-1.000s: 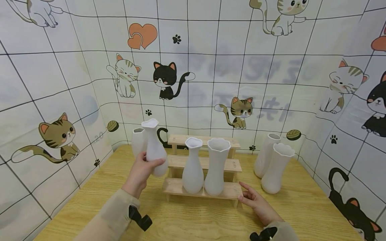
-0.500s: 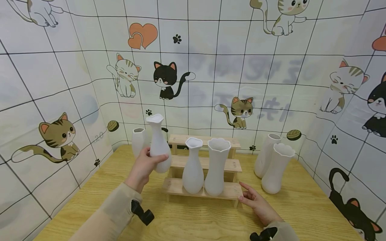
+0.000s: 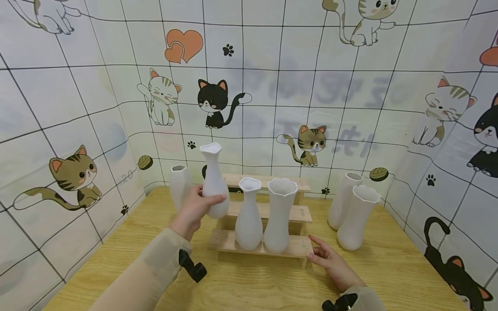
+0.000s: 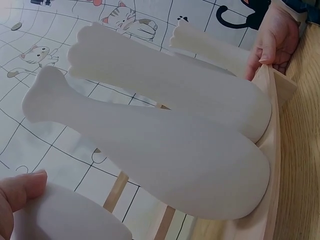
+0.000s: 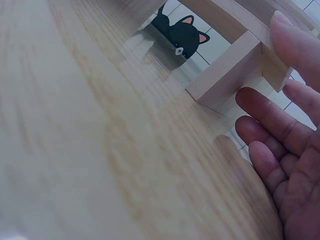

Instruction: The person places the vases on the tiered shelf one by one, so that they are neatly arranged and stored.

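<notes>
My left hand (image 3: 193,210) grips a white narrow-necked vase (image 3: 216,185) by its body, thumb across the near side, raised left of the three-tier wooden stand (image 3: 221,247). Its body overlaps the middle tier's left end in the head view. A similar pear-shaped vase (image 3: 249,224) and a wider vase with a scalloped rim (image 3: 279,216) stand upright side by side on the bottom step. With thumb and index finger, my right hand (image 3: 330,264) pinches that step's right end; the right wrist view shows its other fingers (image 5: 267,112) loosely bent beneath the board.
Behind my left hand a white vase with an angular rim (image 3: 180,183) stands on the wooden table (image 3: 249,289). Two more white vases stand right of the stand, a scalloped one (image 3: 355,220) before a narrower one (image 3: 337,203). Cat-printed sheeting (image 3: 264,86) encloses the back and sides.
My left hand has carried the narrow-necked vase up and to the right, toward the stand's upper tiers. The right hand and the other vases have stayed in place.
</notes>
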`<state>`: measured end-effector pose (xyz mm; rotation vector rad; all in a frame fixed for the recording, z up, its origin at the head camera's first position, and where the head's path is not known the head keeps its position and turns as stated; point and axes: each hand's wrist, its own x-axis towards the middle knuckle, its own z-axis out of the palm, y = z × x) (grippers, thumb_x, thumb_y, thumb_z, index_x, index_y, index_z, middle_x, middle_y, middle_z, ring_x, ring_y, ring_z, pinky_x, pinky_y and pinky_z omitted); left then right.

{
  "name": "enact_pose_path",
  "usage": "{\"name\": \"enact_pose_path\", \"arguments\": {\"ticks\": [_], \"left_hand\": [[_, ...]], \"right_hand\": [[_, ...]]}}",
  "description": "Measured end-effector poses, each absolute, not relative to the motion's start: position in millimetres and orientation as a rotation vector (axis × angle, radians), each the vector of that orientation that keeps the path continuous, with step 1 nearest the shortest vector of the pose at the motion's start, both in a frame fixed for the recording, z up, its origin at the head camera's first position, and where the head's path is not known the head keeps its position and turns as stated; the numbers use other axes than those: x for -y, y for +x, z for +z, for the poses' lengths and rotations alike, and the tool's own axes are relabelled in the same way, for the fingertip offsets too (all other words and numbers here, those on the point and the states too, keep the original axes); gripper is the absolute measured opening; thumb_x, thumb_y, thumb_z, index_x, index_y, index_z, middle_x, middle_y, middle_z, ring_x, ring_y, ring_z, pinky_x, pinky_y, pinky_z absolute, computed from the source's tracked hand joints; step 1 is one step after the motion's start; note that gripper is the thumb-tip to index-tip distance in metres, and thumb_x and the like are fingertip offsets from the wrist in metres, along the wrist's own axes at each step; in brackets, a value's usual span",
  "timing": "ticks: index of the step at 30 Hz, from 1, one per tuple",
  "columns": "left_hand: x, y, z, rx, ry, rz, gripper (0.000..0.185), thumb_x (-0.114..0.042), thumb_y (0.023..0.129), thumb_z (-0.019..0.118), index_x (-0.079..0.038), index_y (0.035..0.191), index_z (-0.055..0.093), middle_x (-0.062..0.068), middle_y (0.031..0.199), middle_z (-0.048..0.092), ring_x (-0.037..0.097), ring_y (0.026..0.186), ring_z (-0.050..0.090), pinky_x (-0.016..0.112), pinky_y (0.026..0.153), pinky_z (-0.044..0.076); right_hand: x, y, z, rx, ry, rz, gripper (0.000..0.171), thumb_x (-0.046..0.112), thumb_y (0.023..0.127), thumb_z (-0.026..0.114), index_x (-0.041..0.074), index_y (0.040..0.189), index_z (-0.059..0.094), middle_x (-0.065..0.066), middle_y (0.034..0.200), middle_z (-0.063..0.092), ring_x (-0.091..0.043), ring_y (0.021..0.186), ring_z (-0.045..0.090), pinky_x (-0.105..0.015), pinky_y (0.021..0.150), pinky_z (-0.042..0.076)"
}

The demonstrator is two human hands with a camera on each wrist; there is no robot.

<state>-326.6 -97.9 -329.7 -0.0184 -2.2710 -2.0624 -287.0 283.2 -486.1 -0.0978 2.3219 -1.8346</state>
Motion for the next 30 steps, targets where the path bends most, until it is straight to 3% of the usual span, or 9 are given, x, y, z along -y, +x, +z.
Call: {"name": "enact_pose_path", "arguments": {"ticks": [11, 30], "left_hand": [[86.0, -336.5, -326.5, 2.323, 0.027, -2.027, 0.082, -0.037, 0.056, 0.078, -0.012, 0.121, 0.033, 0.006, 0.112, 0.039, 0.026, 0.102, 0.041, 0.047, 0.085, 0.032], [57.3, -348.3, -326.5, 2.270, 0.004, -2.062, 0.070, -0.027, 0.057, 0.079, -0.012, 0.113, 0.039, 0.005, 0.109, 0.044, 0.025, 0.098, 0.045, 0.043, 0.082, 0.035]], "right_hand": [[-283.3, -287.9, -486.7, -2.326, -0.095, -1.833, 0.066, 0.031, 0.080, 0.059, 0.021, 0.135, 0.024, -0.011, 0.108, 0.047, -0.023, 0.099, 0.041, -0.041, 0.083, 0.030], [-283.8, -286.2, -483.8, -2.307, -0.128, -1.834, 0.066, 0.032, 0.081, 0.058, 0.020, 0.136, 0.024, -0.013, 0.109, 0.044, -0.024, 0.099, 0.040, -0.040, 0.082, 0.030]]}}
